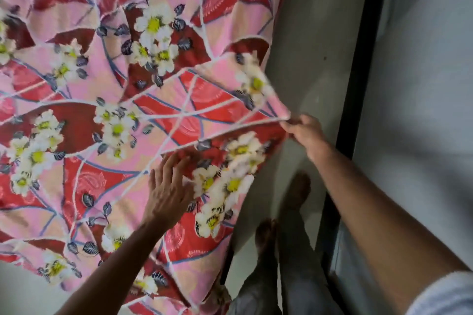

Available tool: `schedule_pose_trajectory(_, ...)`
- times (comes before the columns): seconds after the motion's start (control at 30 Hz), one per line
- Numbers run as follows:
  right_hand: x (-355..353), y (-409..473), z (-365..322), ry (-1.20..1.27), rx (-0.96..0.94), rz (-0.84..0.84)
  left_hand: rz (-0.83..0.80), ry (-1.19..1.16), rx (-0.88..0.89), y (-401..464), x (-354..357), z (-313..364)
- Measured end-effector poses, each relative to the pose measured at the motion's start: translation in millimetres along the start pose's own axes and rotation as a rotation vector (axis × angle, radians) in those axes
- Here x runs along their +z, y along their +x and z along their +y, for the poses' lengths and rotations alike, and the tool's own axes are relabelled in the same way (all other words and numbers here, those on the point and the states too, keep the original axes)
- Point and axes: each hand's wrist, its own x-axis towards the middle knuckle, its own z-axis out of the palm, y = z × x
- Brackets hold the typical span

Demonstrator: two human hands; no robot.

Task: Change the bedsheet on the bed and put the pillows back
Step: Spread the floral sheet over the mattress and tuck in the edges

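Bed: bedsheet (107, 89) edge between right-hand fingers (288, 127)

Bedsheet (107, 110) cut off at top, left & bottom edges; bed beneath wholly hidden by it. Lifted fold near right hand (305, 133) motion-blurred, esp. the flowers along its edge. Right fingertips partly hidden behind the fold. Left hand (169, 192) w/ fingertips partly covered by raised cloth. Feet (281, 212) dim & blurred on floor (307, 59). Sleeve (445, 294) cut off at bottom-right corner.
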Motion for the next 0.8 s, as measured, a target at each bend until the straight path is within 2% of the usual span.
schedule_pose_trajectory(0.07, -33.5, 17.2, 8.5, -0.151, 0.033, 0.031, -0.041, 0.040, 0.036, 34.5, -15.6, 14.2)
schedule_pose_trajectory(0.17, -36.3, 29.8, 16.6, -0.400, 0.012, -0.103, -0.107, 0.055, 0.040, 94.6, -36.0, 42.7)
schedule_pose_trajectory(0.27, -32.8, 38.8, -5.7, -0.469, 0.061, -0.275, -0.107, 0.025, 0.022, 156.1, -57.3, 79.1)
schedule_pose_trajectory(0.37, -34.3, 67.9, -39.5, -0.319, 0.053, -0.314, -0.045, -0.029, 0.042, 216.5, -72.5, 109.3)
schedule_pose_trajectory(0.43, -32.5, 99.8, -70.6, -0.229, 0.058, -0.268, -0.019, -0.045, 0.056, 259.3, -81.7, 123.8)
schedule_pose_trajectory(0.6, -27.5, 178.5, -179.0, -0.179, -0.003, -0.158, 0.000, 0.018, 0.100, 352.5, -104.4, 142.2)
schedule_pose_trajectory(0.7, -21.2, 231.6, -244.3, -0.055, -0.040, -0.110, 0.036, 0.072, 0.196, 402.7, -118.2, 147.0)
schedule_pose_trajectory(0.8, -11.1, 284.4, -299.1, 0.052, 0.034, -0.071, 0.062, 0.070, 0.255, 438.6, -129.7, 148.9)
